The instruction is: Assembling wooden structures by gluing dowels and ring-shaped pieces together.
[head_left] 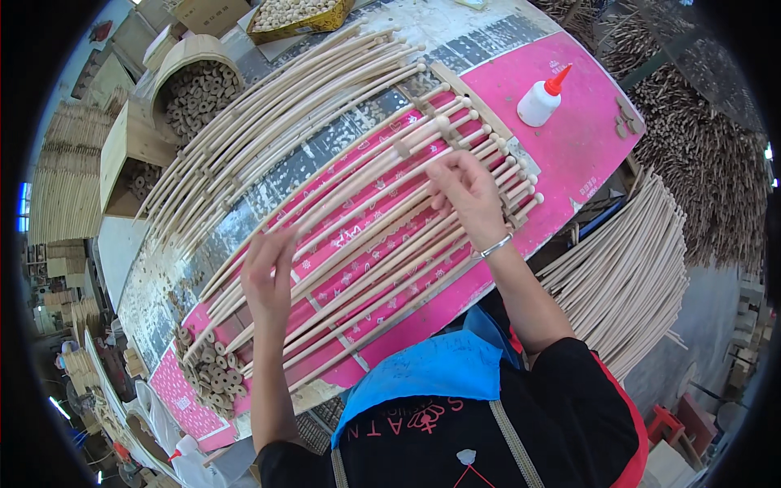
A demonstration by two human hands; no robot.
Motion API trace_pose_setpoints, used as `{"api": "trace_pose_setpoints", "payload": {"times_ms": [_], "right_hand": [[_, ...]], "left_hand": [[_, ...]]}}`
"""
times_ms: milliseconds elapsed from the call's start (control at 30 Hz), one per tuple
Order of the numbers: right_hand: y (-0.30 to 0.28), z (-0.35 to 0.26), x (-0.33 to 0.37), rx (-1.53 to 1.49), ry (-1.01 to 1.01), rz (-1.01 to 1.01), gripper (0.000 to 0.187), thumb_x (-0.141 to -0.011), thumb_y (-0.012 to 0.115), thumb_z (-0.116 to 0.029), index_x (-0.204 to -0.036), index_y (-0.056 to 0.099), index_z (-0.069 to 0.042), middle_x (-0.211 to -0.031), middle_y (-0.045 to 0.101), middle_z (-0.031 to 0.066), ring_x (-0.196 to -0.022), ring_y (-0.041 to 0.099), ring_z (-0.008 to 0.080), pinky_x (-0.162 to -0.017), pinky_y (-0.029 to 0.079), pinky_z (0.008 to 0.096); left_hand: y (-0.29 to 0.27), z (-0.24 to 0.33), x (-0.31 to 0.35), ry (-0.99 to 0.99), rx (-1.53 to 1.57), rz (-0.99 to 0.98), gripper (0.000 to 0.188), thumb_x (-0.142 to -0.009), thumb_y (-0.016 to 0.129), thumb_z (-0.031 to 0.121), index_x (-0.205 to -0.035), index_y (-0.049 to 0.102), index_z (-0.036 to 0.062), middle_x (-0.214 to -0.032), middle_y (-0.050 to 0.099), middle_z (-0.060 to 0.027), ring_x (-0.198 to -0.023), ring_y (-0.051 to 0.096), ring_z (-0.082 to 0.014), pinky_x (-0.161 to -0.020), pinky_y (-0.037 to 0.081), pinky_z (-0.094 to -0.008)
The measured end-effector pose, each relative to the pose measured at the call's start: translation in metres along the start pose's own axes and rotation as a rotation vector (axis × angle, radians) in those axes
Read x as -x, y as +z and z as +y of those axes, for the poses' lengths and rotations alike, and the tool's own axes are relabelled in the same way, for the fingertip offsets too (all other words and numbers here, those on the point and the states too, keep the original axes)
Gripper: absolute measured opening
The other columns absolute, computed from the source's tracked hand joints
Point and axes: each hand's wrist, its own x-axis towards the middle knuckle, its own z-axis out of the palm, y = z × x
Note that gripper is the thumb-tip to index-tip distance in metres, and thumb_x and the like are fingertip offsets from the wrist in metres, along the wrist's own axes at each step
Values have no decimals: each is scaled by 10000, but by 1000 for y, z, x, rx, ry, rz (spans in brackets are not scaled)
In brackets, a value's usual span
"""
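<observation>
Long pale wooden sticks (pixel 358 281) lie side by side across a pink patterned sheet, many tipped with small round wooden balls (pixel 538 198) at the right. My left hand (pixel 270 268) is over the left part of the row, slightly blurred, its fingers closed at the lower end of a pale stick (pixel 358 181). That stick slants up toward the far right and also looks blurred. Above the ball-tipped ends, my right hand (pixel 468 191) has its fingers curled together. Whatever lies between its fingertips is hidden. Small brown wooden pieces sit on several sticks.
A white glue bottle (pixel 539 104) with a red tip stands at the right. Ring-shaped wooden pieces (pixel 213 370) are heaped at the lower left. More sticks (pixel 277 122) lie beyond, beside wooden bins (pixel 134 150) and a yellow tray (pixel 297 31) of balls. Bundled sticks (pixel 626 268) are at the right.
</observation>
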Motion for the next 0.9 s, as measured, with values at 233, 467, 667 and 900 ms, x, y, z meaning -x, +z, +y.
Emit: {"api": "trace_pose_setpoints", "payload": {"times_ms": [233,467,667,900], "right_hand": [[-19,-5,-3,-54,21,-82,257,-1078,611,-258,-1196,629,-30,-872,657,15,-701,625,66,-573,492,197],[-39,-1,-2,-63,68,-24,258,-1073,622,-235,-1216,642,-21,-885,667,14,-705,615,37,-574,495,177],[-50,-5,-1,-63,54,-13,250,-1073,622,-220,-1218,645,-17,-867,666,12,-705,613,35,-573,486,174],[-58,0,0,-63,72,41,206,-1077,609,-200,-1211,653,-51,-873,649,-4,-693,597,37,-587,472,186]], "left_hand": [[66,-48,-105,50,19,0,147,-974,674,43,-1103,742,29,-914,637,-107,-794,648,-243,-706,498,-328],[101,-77,-128,-10,-27,-78,166,-961,695,87,-1113,758,61,-939,639,-100,-793,660,-261,-716,500,-364],[105,-72,-128,-35,-78,-126,162,-952,705,82,-1103,757,53,-936,637,-98,-826,655,-265,-742,502,-372],[95,-98,-126,71,-157,-109,158,-933,700,64,-1079,751,38,-922,673,-140,-909,666,-340,-811,520,-414]]}}
